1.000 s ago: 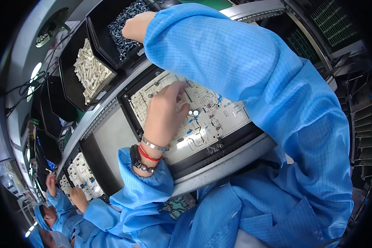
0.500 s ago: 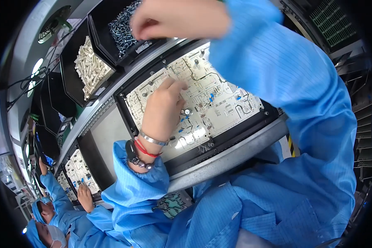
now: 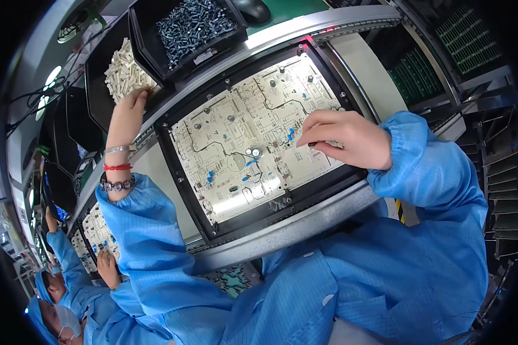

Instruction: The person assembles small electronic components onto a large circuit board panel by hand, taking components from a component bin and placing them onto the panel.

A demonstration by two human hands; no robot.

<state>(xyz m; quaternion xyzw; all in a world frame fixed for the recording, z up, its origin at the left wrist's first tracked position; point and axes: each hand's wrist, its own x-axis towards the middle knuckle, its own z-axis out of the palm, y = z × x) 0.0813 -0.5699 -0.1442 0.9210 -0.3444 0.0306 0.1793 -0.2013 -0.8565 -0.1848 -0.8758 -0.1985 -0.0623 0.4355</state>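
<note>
A cream-coloured circuit board (image 3: 224, 126) lies in a black frame (image 3: 184, 187) in front of me. Small blue, black and cylindrical components stand on it. My right hand (image 3: 346, 138) hovers over the board's right part, thumb and fingers pinching a small dark component (image 3: 312, 144). At the near edge of a black bin, my left hand (image 3: 129, 112) reaches to the small white stick-shaped parts (image 3: 122, 72), its fingers drawn together. Whatever lies between those fingertips is hidden. A second black bin (image 3: 204, 56) beside it holds many small blue-grey parts (image 3: 193, 29).
A metal rail (image 3: 270, 37) runs behind the frame, another (image 3: 328, 204) along its near side. At the left, a co-worker's hand (image 3: 106, 269) rests by another board (image 3: 98, 230). Green boards (image 3: 414, 72) sit at the right; a black mouse (image 3: 253, 10) lies behind.
My left hand has moved left from above the board to the white parts. My right hand has come down from the blue-grey parts' bin to the board. The framed board has shifted slightly left.
</note>
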